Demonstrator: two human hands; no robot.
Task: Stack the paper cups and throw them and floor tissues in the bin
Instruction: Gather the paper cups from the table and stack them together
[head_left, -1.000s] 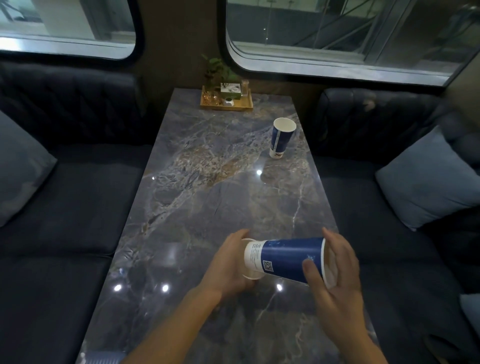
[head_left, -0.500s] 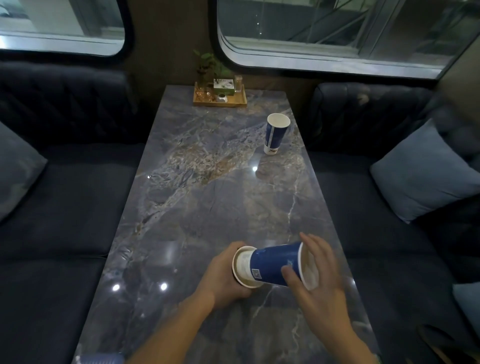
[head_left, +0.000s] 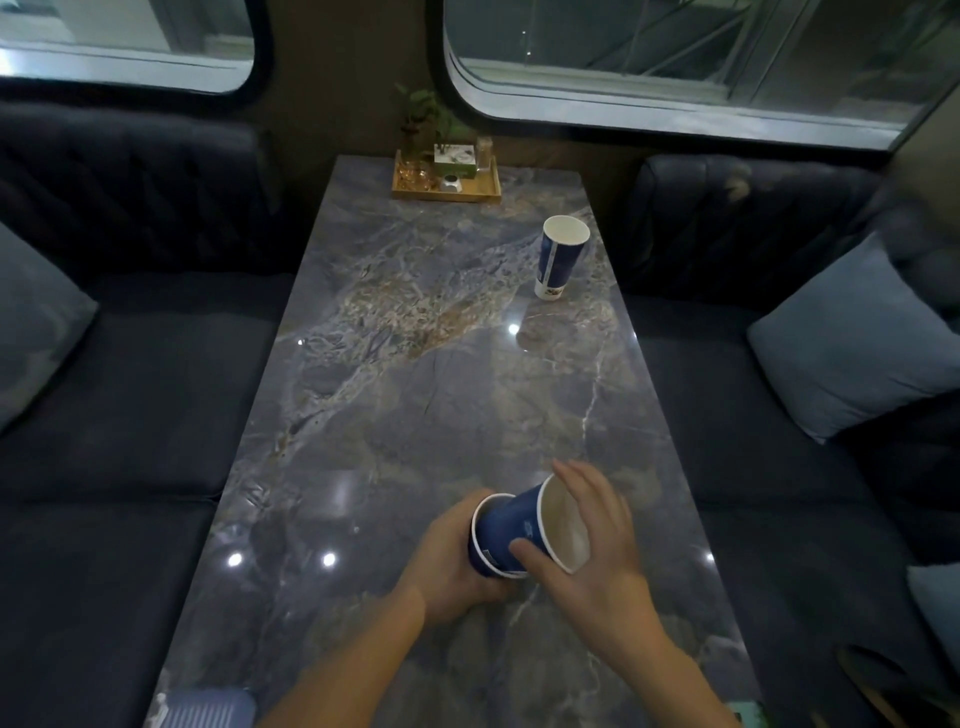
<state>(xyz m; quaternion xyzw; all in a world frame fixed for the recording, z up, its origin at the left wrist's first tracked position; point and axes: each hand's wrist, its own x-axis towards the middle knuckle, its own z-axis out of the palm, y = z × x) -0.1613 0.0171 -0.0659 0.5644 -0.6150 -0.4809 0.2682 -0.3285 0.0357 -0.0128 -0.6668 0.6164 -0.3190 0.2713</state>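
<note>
In the head view, we see that the two cups have gone much further together than a second ago — then the blue paper cup in the right hand (head_left: 597, 561) showed nearly its whole length outside the other one, and now only a short band of its blue wall and its white-lined mouth stick out. The inner blue paper cup (head_left: 540, 525) lies tilted, mouth up and to the right, and its base end is sunk into the outer blue paper cup (head_left: 480, 553), of which we can see little but the white rim and a strip of wall. The left hand (head_left: 457, 561) is wrapped around that outer cup from behind and below; the right hand is closed on the inner cup, thumb on the near wall and fingers curved over the open rim. Both are held just above the grey marbled tabletop (head_left: 415, 415), near its front right edge.

We judge the first nesting is all but seated — a last short push may finish it.

A third blue paper cup with a white band at its foot (head_left: 560, 257) stands upright and alone near the right edge of the tabletop, towards the far end, well apart from the hands. It has yet to join the stack. At the far edge sits a wooden tray with small items (head_left: 447, 196). Neither bin nor floor tissues show here, so that part of the job lies ahead.
</note>
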